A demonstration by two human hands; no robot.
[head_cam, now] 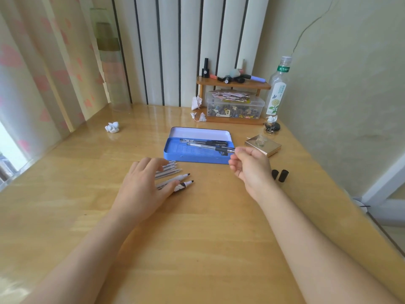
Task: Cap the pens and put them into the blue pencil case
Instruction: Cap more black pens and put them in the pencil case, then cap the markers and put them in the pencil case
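Observation:
The blue pencil case (175, 153) lies open on the wooden desk, its pale lid flat behind it. One capped black pen (202, 141) rests inside. My right hand (252, 165) pinches the capped end of a second clear pen (206, 145), which slants over the case. My left hand (144, 185) lies spread, palm down, over several uncapped pens (169, 170) in front of the case. Two uncapped black-tipped markers (185, 184) poke out from under its fingers. Two loose black caps (280, 174) stand right of my right wrist.
A small gold box (263, 145) sits right of the case. Behind stand a wooden shelf (232, 84) with bottles, a clear box of clips (235, 107) and a glass bottle (277, 86). Crumpled paper (112, 127) lies at the far left. The wall is close on the right.

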